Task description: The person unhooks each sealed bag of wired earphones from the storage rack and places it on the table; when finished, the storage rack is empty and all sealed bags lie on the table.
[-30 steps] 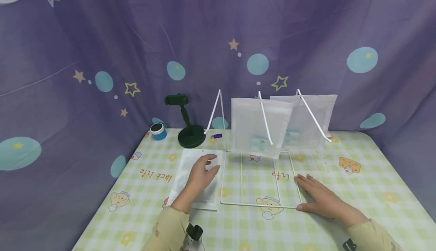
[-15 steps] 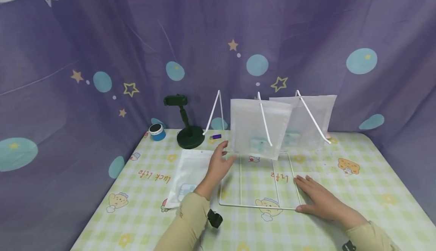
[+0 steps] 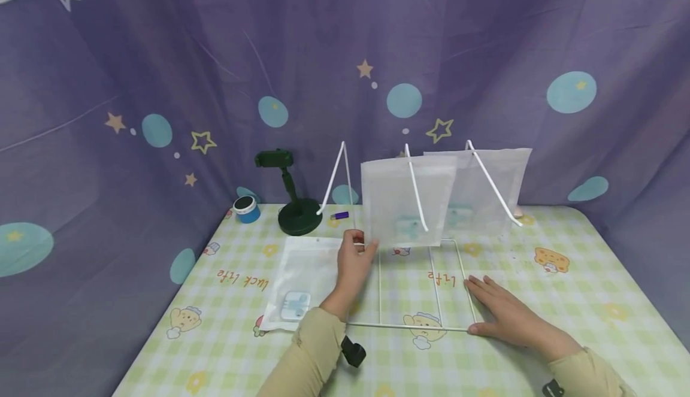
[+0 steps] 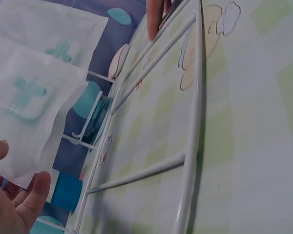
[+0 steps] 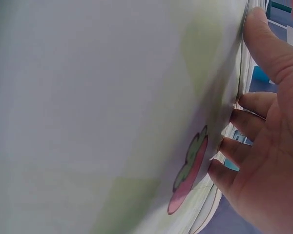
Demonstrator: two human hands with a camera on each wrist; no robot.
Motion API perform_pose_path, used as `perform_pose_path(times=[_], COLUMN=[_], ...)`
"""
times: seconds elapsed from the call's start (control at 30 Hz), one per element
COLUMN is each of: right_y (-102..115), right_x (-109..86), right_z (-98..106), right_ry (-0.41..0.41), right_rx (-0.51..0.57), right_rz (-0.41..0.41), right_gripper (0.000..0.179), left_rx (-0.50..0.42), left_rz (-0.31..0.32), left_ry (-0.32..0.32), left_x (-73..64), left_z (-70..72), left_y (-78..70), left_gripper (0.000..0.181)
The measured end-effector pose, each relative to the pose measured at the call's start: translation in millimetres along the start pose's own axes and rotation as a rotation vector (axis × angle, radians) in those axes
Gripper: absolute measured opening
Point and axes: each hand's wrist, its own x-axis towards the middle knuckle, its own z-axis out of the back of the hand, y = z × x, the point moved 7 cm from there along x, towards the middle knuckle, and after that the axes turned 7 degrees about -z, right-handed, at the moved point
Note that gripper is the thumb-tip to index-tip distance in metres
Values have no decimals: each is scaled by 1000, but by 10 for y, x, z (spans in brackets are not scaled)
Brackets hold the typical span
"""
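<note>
My left hand (image 3: 354, 268) pinches the lower left corner of a white translucent pouch (image 3: 396, 190), which hangs from the middle prong of a white wire rack (image 3: 399, 326). In the left wrist view, fingers and thumb meet at the edge of this pouch (image 4: 24, 63), and a teal-patterned square shows through it. A second white pouch (image 3: 490, 187) hangs on the rack's right prong; the left prong is bare. My right hand (image 3: 507, 316) rests with extended fingers at the right side of the rack's base. A third pouch (image 3: 315, 265) lies flat, partly behind my left forearm.
At the back left stand a dark green phone stand (image 3: 300, 216) and a blue jar (image 3: 247, 210) with a dark lid. A small purple USB stick (image 3: 341, 215) lies near the left prong. A purple curtain (image 3: 323, 44) hangs behind the checked tablecloth (image 3: 215, 349).
My left hand has moved right from over the flat pouch to the hanging middle pouch and taken its lower corner. That pouch has shifted slightly left. My right hand has stayed put.
</note>
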Motion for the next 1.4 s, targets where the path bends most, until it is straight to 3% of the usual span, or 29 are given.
perform_pose_path(times=[0.17, 0.4, 0.63, 0.8, 0.93, 1.07, 1.3, 1.4], right_y=[-8, 2, 35, 34, 39, 36, 26, 30], right_x=[-4, -1, -3, -12, -24, -26, -15, -14], right_z=[-3, 0, 14, 6, 15, 11, -7, 4], right_ry=[-4, -8, -20, -10, -19, -18, -9, -11], right_rx=[-3, -10, -9, 9, 15, 14, 11, -3], right_rz=[0, 2, 22, 12, 16, 15, 17, 22], right_gripper=[94, 93, 92, 92, 92, 92, 92, 92], left_rx=[-79, -209, -180, -194, -239, -241, -226, -242], left_rz=[29, 29, -7, -26, -13, 17, 60, 58], left_ry=[3, 75, 93, 212, 334, 391, 364, 369], left_x=[5, 9, 17, -11, -76, -118, -71, -71], left_z=[-48, -120, -116, -173, -218, -242, -323, -337], left_y=[33, 10, -8, -54, -207, -291, -40, -28], left_gripper=[24, 19, 19, 14, 27, 32, 29, 29])
